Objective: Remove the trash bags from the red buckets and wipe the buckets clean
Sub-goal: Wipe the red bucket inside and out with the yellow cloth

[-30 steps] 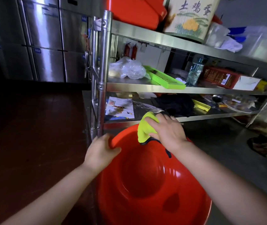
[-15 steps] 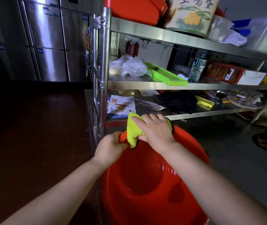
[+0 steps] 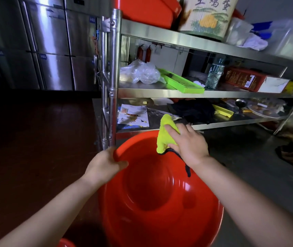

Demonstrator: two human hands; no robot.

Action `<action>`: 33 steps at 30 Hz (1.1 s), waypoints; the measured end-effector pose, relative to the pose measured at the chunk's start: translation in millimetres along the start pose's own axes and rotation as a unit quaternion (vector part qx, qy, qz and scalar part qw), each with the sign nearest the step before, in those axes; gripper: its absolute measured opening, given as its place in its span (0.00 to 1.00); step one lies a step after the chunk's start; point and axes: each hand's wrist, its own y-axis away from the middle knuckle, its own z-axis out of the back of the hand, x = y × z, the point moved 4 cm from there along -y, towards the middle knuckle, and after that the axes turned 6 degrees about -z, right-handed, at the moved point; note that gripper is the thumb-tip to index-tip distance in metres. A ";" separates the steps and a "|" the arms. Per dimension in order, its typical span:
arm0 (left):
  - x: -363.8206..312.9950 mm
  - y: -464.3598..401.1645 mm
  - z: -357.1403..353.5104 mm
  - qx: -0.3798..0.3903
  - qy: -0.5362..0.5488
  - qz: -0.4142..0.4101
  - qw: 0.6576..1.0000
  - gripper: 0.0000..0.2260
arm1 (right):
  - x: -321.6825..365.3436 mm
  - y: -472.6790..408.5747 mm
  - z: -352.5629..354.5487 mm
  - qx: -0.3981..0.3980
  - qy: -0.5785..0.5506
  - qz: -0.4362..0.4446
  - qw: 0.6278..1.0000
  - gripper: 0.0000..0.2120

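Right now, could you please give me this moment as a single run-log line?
step: wiping far rim | left hand: grips red bucket rim | right hand: presses yellow cloth on rim | trash bag: none visible inside
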 end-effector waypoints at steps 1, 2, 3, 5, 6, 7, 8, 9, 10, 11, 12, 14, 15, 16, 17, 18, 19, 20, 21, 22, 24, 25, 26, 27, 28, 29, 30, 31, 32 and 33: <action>-11.3 -7.4 1.0 0.017 -0.036 -0.024 0.999 0.16 | 3.8 -4.5 1.2 -0.003 -0.010 0.026 1.000 0.37; -23.5 -14.7 -0.3 0.029 -0.068 -0.052 0.996 0.17 | 9.2 -9.0 1.8 -0.003 -0.020 0.052 0.998 0.37; -34.6 -21.0 -3.2 0.036 -0.095 -0.079 0.992 0.16 | 15.5 -12.8 1.5 -0.002 -0.025 0.078 0.997 0.37; -46.2 -31.0 -12.0 0.041 -0.127 -0.112 0.985 0.12 | 25.4 -18.1 -1.1 0.004 -0.019 0.106 0.994 0.38; -46.0 -34.2 -15.1 0.038 -0.131 -0.113 0.984 0.09 | 27.4 -19.6 -2.6 0.005 -0.013 0.107 0.994 0.38; -43.6 -36.4 -17.5 0.030 -0.130 -0.111 0.985 0.08 | 27.5 -19.7 -4.6 0.002 -0.005 0.102 0.995 0.38; -40.8 -37.4 -18.3 0.021 -0.128 -0.108 0.986 0.07 | 26.8 -18.8 -6.3 -0.004 0.006 0.094 0.996 0.38; -38.6 -38.2 -18.4 0.012 -0.125 -0.110 0.986 0.06 | 25.6 -17.6 -7.7 -0.010 0.019 0.084 0.996 0.39; -38.4 -38.3 -18.1 0.007 -0.119 -0.109 0.987 0.06 | 23.2 -16.4 -9.4 -0.012 0.031 0.070 0.997 0.39; -37.7 -38.3 -17.4 0.002 -0.110 -0.106 0.988 0.06 | 19.6 -15.3 -11.6 -0.011 0.037 0.053 0.998 0.39; -34.7 -38.2 -16.3 -0.001 -0.099 -0.097 0.990 0.06 | 14.0 -13.6 -14.0 -0.006 0.036 0.028 0.999 0.39; -22.4 -37.5 -10.3 -0.012 -0.066 -0.065 0.996 0.08 | -2.7 -5.6 -19.7 0.017 0.014 -0.044 0.999 0.37; -14.2 -36.3 -6.2 -0.022 -0.041 -0.043 0.998 0.09 | -11.9 1.3 -22.5 0.035 0.000 -0.086 0.996 0.36; -6.0 -33.8 -1.8 -0.036 -0.017 -0.019 0.999 0.10 | -20.4 9.7 -24.9 0.055 -0.010 -0.129 0.990 0.35; 0.2 -30.4 2.1 -0.050 0.001 0.001 0.999 0.10 | -27.6 19.0 -27.6 0.076 -0.017 -0.170 0.982 0.34; 4.3 -26.3 4.7 -0.062 0.009 0.017 0.998 0.09 | -32.2 28.0 -29.5 0.096 -0.022 -0.204 0.974 0.33; 6.5 -22.0 5.4 -0.070 0.010 0.027 0.997 0.08 | -34.5 35.0 -30.9 0.111 -0.025 -0.225 0.968 0.33; 6.9 -18.4 4.7 -0.073 0.006 0.033 0.997 0.08 | -35.4 39.1 -29.8 0.115 -0.028 -0.231 0.966 0.33; 6.1 -15.9 3.2 -0.071 -0.002 0.033 0.997 0.09 | -36.0 40.6 -28.1 0.116 -0.032 -0.229 0.966 0.32; 3.7 -13.3 2.4 -0.064 -0.018 0.034 0.997 0.11 | -37.0 40.4 -26.3 0.121 -0.035 -0.221 0.967 0.32; -9.1 -12.4 4.8 -0.066 -0.063 0.028 0.995 0.19 | -40.0 34.5 -22.3 0.133 -0.050 -0.192 0.971 0.31; -18.5 -15.0 7.6 -0.077 -0.086 0.007 0.993 0.23 | -39.6 29.0 -19.2 0.134 -0.059 -0.165 0.975 0.31; -28.7 -20.5 8.5 -0.080 -0.108 -0.029 0.990 0.27 | -37.6 22.2 -14.5 0.132 -0.063 -0.129 0.981 0.31; -40.1 -26.8 6.5 -0.067 -0.132 -0.070 0.986 0.29 | -33.9 14.7 -9.8 0.129 -0.061 -0.089 0.986 0.31; -49.7 -33.6 1.0 -0.041 -0.156 -0.104 0.981 0.29 | -28.5 6.7 -5.5 0.135 -0.056 -0.049 0.988 0.30; -56.5 -39.2 -6.1 -0.012 -0.176 -0.126 0.976 0.26 | -21.8 -1.0 -1.5 0.145 -0.050 -0.010 0.988 0.30; -60.4 -42.7 -13.4 0.014 -0.187 -0.128 0.974 0.23 | -14.2 -7.5 1.3 0.153 -0.046 0.021 0.987 0.30; -62.0 -44.1 -20.5 0.030 -0.187 -0.124 0.974 0.21 | -6.7 -12.6 2.6 0.159 -0.047 0.038 0.985 0.30; -62.2 -44.5 -25.6 0.031 -0.180 -0.121 0.976 0.19 | 0.2 -16.6 2.7 0.160 -0.047 0.043 0.985 0.30; -61.7 -45.2 -29.3 0.022 -0.167 -0.123 0.978 0.17 | 6.9 -19.5 2.5 0.157 -0.043 0.044 0.986 0.30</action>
